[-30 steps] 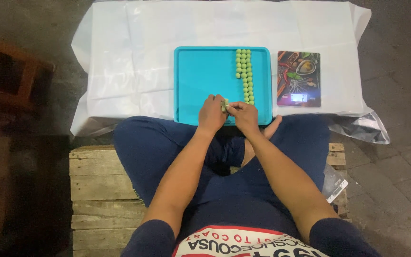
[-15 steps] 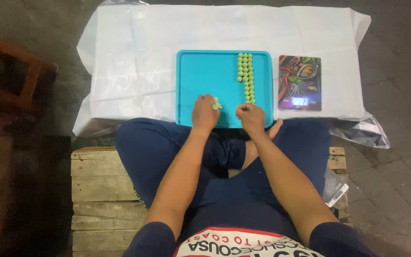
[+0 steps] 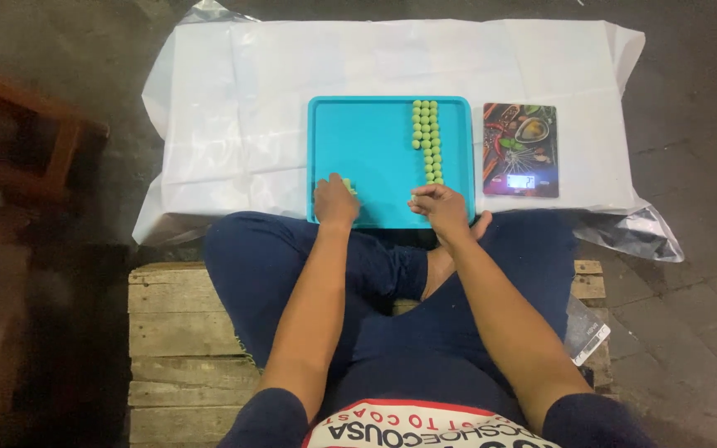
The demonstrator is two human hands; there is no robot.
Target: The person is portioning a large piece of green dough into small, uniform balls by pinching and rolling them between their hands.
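A turquoise tray (image 3: 367,137) lies on a white plastic sheet (image 3: 234,108) in front of my crossed legs. Small green dough balls (image 3: 426,137) are lined up in rows along the tray's right side. My left hand (image 3: 334,202) rests at the tray's near left corner, closed on a pale green lump of dough (image 3: 348,187) that peeks out past the fingers. My right hand (image 3: 440,206) sits at the near right of the tray, just below the rows of balls, fingers pinched together; whether a small piece is in them is hidden.
A kitchen scale (image 3: 520,149) with a picture-printed top and a lit display lies right of the tray. I sit on a wooden pallet (image 3: 180,332). An orange-brown crate (image 3: 18,137) stands at far left. Crumpled silver plastic (image 3: 632,232) lies at right.
My hands, joined over the dough lump a second ago, have parted. The left hand carried the lump left to the tray's near left corner; the right stayed near the rows.
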